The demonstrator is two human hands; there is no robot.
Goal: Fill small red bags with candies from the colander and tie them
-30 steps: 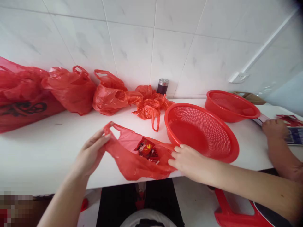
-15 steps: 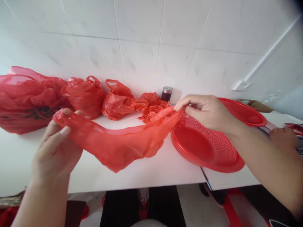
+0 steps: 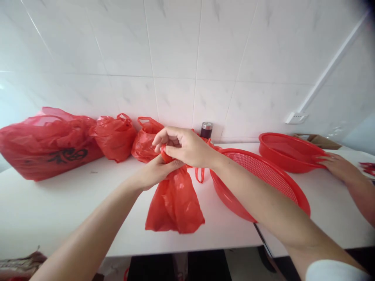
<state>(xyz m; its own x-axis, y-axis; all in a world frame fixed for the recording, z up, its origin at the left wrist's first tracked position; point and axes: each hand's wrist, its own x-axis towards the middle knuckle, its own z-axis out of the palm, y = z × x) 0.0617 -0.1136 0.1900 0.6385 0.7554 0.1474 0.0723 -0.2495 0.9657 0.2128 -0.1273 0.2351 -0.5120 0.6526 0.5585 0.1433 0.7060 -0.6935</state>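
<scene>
A red plastic bag (image 3: 175, 203) hangs over the white table, its neck gathered at the top and its body flaring out below. My left hand (image 3: 154, 171) is closed round the gathered neck. Right above it, my right hand (image 3: 186, 148) pinches the twisted end of the bag, with a loop of it showing by the fingers. Both hands touch or nearly touch each other. Behind them, a stuffed red bag (image 3: 146, 136) with raised handles is partly covered by my right hand.
More stuffed red bags (image 3: 114, 136) line the wall, the largest red bag (image 3: 49, 144) at far left. A dark flask (image 3: 206, 130) stands behind. A red colander (image 3: 225, 195) sits at right; past it, another person's hand (image 3: 336, 166) touches a red basin (image 3: 275, 158).
The bag was stretched sideways between my hands; now they have come together at its neck and it hangs down. The other person's hand has moved onto the basin's rim.
</scene>
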